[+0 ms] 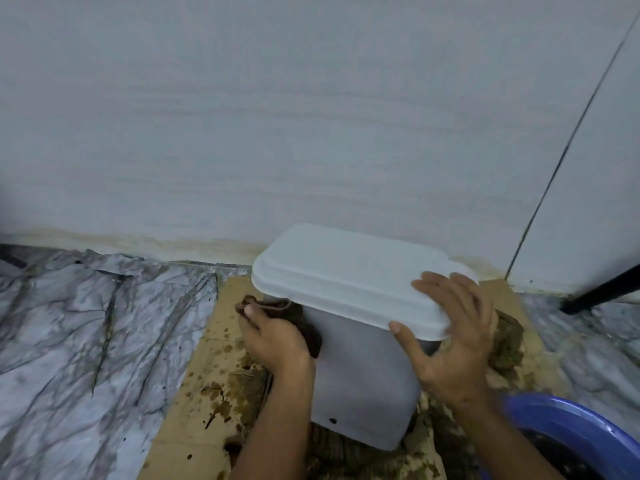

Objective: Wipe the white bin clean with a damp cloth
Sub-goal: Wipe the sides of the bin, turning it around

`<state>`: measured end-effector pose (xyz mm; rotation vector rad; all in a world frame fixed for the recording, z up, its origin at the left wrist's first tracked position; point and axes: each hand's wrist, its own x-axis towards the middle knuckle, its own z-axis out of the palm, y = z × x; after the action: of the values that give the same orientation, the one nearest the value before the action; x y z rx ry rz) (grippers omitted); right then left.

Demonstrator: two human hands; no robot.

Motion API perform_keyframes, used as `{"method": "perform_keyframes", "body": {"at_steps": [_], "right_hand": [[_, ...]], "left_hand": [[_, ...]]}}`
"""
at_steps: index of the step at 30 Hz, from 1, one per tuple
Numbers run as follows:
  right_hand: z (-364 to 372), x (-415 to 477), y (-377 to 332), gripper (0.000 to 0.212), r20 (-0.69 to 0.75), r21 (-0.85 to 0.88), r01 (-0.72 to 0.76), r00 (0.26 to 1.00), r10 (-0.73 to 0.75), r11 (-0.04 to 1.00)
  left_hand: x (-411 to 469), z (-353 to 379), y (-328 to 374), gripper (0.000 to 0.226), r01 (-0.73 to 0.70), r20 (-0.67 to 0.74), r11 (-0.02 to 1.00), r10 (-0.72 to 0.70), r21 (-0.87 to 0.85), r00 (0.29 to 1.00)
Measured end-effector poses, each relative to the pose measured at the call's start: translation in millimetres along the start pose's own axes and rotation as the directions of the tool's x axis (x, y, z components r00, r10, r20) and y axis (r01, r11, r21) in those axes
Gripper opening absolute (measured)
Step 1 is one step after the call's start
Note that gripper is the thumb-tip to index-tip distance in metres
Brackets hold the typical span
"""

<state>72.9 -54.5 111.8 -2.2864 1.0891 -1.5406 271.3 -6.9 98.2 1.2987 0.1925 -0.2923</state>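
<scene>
While the lid (346,271) is touched by the spread right hand (457,341), the brown cloth (309,329) is gripped by the left hand (273,341) against the white bin (363,375).

I count two hands of my own here: one left hand (273,337) and one right hand (457,334). There is one white rectangular plastic bin (360,375), and it has one white moulded plastic lid (346,278). Besides these I count one dark brown crumpled cloth (308,330), one flat sheet of stained brown cardboard (194,393), one round blue plastic basin (568,424) and one slanting black leg (602,292).
</scene>
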Motion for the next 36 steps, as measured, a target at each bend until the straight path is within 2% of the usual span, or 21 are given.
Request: {"method": "perform_keyframes", "body": {"at_steps": [1, 2, 4, 5, 6, 8, 9, 10, 13, 16, 18, 20, 24, 25, 27, 29, 31, 32, 36], "right_hand": [[-5, -5, -5, 0.051, 0.01, -0.009, 0.003, 1.0, -0.003, 1.0], [-10, -9, -11, 0.049, 0.016, -0.019, 0.008, 1.0, -0.007, 1.0], [-17, -13, -23, 0.043, 0.013, -0.039, -0.006, 1.0, 0.006, 0.999], [-20, -11, -29, 0.038, 0.014, -0.065, -0.025, 1.0, 0.026, 0.998], [-22, -8, -36, 0.034, 0.022, -0.113, -0.051, 0.998, 0.053, 0.992], [-26, 2, -45, 0.024, 0.085, -0.233, -0.11, 0.987, 0.133, 0.966], [-27, 10, -44, 0.019, 0.144, -0.266, -0.151, 0.97, 0.194, 0.952], [-29, 21, -41, 0.017, 0.214, -0.267, -0.205, 0.94, 0.266, 0.942], [-35, 56, -24, 0.038, 0.392, -0.206, -0.438, 0.782, 0.484, 0.875], [-33, 72, -14, 0.059, 0.5, -0.127, -0.682, 0.583, 0.64, 0.72], [-31, 72, -9, 0.061, 0.511, -0.138, -0.691, 0.564, 0.648, 0.71], [-34, 75, -11, 0.062, 0.518, -0.123, -0.694, 0.565, 0.642, 0.71], [-42, 70, -38, 0.051, 0.501, -0.08, -0.679, 0.606, 0.618, 0.73], [-42, 63, -47, 0.055, 0.481, -0.062, -0.687, 0.615, 0.625, 0.724], [-42, 45, -63, 0.074, 0.464, -0.085, -0.71, 0.593, 0.659, 0.699], [-41, 32, -74, 0.083, 0.497, -0.203, -0.683, 0.545, 0.675, 0.701], [-38, 31, -76, 0.076, 0.545, -0.235, -0.656, 0.522, 0.656, 0.718], [-36, 33, -75, 0.067, 0.568, -0.194, -0.666, 0.523, 0.636, 0.721], [-22, 40, -69, 0.045, 0.607, 0.0, -0.721, 0.55, 0.573, 0.693]], "left_hand": [[1, -8, 16, 0.041, 0.098, -0.033, 0.99, -0.102, -0.1, 0.994], [1, -17, 30, 0.04, 0.111, -0.036, 0.983, -0.118, -0.145, 0.992], [-7, -29, 51, 0.042, -0.052, 0.02, 0.998, 0.053, -0.036, 0.998], [-14, -32, 55, 0.043, -0.185, 0.106, 0.981, 0.178, 0.053, 0.978], [-22, -34, 55, 0.045, -0.334, 0.239, 0.934, 0.298, 0.13, 0.924], [-31, -39, 41, 0.05, -0.641, 0.494, 0.735, 0.482, 0.222, 0.724], [-31, -40, 31, 0.053, -0.733, 0.563, 0.638, 0.524, 0.237, 0.639], [-33, -43, 26, 0.055, -0.754, 0.579, 0.604, 0.528, 0.257, 0.621], [-45, -52, 23, 0.064, -0.572, 0.448, 0.746, 0.407, 0.341, 0.797], [-64, -46, 32, 0.074, -0.3, 0.319, 0.883, 0.185, 0.361, 0.929], [-72, -36, 39, 0.072, -0.152, 0.236, 0.934, 0.076, 0.325, 0.969], [-73, -30, 44, 0.07, -0.111, 0.187, 0.949, 0.056, 0.297, 0.981], [-44, -22, 45, 0.066, -0.161, 0.192, 0.917, 0.095, 0.364, 0.977], [-34, -18, 48, 0.064, -0.179, 0.208, 0.903, 0.103, 0.39, 0.973], [-14, -10, 57, 0.057, -0.255, 0.297, 0.853, 0.124, 0.456, 0.947], [-1, -5, 67, 0.047, -0.315, 0.433, 0.81, 0.084, 0.495, 0.897], [7, -8, 73, 0.042, -0.307, 0.528, 0.813, -0.001, 0.494, 0.849], [9, -11, 74, 0.039, -0.278, 0.549, 0.826, -0.044, 0.49, 0.835], [8, -13, 72, 0.037, -0.183, 0.492, 0.859, -0.089, 0.478, 0.866]]}}
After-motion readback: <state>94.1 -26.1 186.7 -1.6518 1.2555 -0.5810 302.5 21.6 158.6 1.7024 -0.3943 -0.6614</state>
